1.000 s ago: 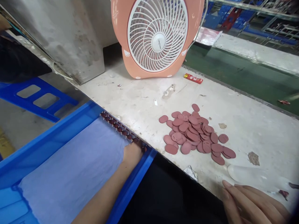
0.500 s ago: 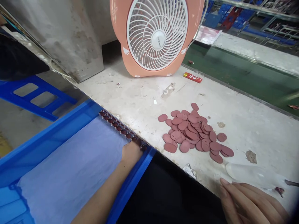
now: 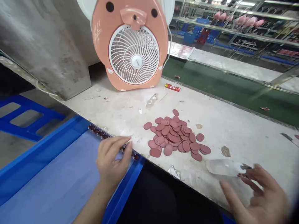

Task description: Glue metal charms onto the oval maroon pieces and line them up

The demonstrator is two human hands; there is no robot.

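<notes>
From the head camera, the left hand (image 3: 112, 160) is raised above the edge of a blue plastic crate (image 3: 121, 177), half closed, with its thumb and fingertips pinched together on a small pale sliver (image 3: 129, 142); the sliver is too small to identify. Just below that hand, a row of dark red discs (image 3: 99, 132) lines the crate's rim, and a pale blue cloth (image 3: 58, 168) lies in the crate. The right hand (image 3: 259, 196) is open with its fingers spread, and it holds nothing. Its fingertips are at or just beside the end of a clear plastic sheet (image 3: 221, 166) on the worktop (image 3: 240, 124), though contact is hard to confirm.

A loose pile of flat, oval, dusty-pink rubber discs (image 3: 175, 137) lies on the worktop between the two hands, touching neither. Beyond it stand a peach pig-shaped fan (image 3: 134, 59) and a small red packet (image 3: 172, 87).

Compared with the earlier frame, the left hand has lifted from the rim, and the right hand has opened from its loose curl. The camera view has also swung, showing more of the fan, while the pile looks unchanged.
</notes>
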